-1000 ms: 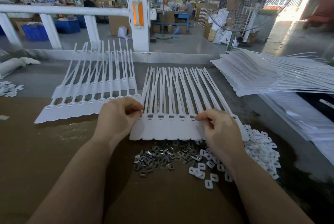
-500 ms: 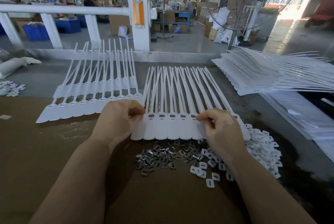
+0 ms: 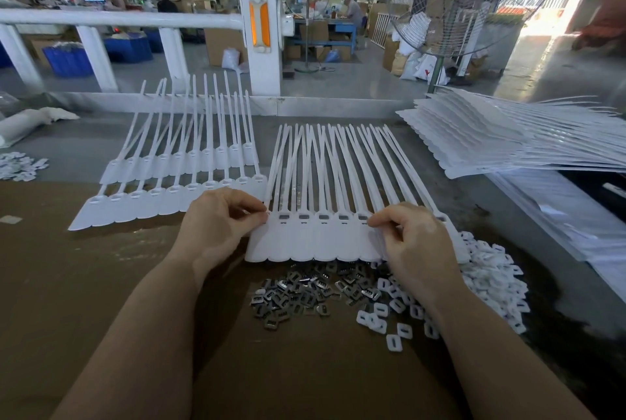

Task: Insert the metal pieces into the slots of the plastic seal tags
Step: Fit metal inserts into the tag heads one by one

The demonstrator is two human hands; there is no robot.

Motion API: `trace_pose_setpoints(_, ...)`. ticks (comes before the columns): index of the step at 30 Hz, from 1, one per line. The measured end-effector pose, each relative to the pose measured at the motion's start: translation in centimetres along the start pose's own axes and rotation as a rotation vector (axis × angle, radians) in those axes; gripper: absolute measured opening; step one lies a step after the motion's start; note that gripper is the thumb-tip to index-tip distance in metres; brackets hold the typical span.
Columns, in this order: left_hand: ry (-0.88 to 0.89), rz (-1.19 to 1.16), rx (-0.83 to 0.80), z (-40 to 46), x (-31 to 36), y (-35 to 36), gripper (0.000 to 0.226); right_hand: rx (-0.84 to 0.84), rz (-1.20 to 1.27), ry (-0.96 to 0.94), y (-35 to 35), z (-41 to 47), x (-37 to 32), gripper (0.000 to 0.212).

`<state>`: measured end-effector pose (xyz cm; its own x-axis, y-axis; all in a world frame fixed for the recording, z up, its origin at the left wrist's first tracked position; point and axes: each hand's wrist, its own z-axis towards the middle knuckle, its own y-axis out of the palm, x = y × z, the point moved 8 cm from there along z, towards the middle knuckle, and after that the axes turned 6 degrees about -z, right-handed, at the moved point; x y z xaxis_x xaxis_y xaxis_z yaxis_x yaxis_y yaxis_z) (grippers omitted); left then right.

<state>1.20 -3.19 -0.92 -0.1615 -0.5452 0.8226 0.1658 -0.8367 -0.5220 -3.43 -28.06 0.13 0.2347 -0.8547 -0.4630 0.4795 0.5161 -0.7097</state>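
Seal tags point(image 3: 315, 240) row between hands; left hand point(image 3: 216, 223), right hand point(image 3: 411, 243) pinching edges.

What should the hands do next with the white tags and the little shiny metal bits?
Probably the right hand should reach down to the metal pieces for one. Several slots on the sheet of tags already show dark inserts, both hands pinch the sheet at its ends, and neither visibly holds a piece.
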Motion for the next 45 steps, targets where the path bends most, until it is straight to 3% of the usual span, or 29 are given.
trace_pose_setpoints(16, 0.023, 0.063, -0.094, 0.1, -0.2, 0.9, 0.016, -0.032, -0.011, 0.006, 0.3, 0.0, 0.1, 0.021)
trace_pose_setpoints(23, -0.072, -0.115, -0.026, 0.0, -0.6, 0.4, 0.003, -0.031, -0.016, 0.003, 0.3, 0.1, 0.1, 0.020)
trace_pose_setpoints(30, -0.095, -0.290, 0.032, -0.2, -0.7, -0.1, 0.007, -0.034, -0.010, 0.001, 0.3, 0.1, 0.1, 0.021)
trace_pose_setpoints(45, -0.058, -0.142, 0.000, 0.1, -0.6, 0.7, 0.009, -0.056, -0.014, 0.004, 0.4, 0.1, 0.1, 0.021)
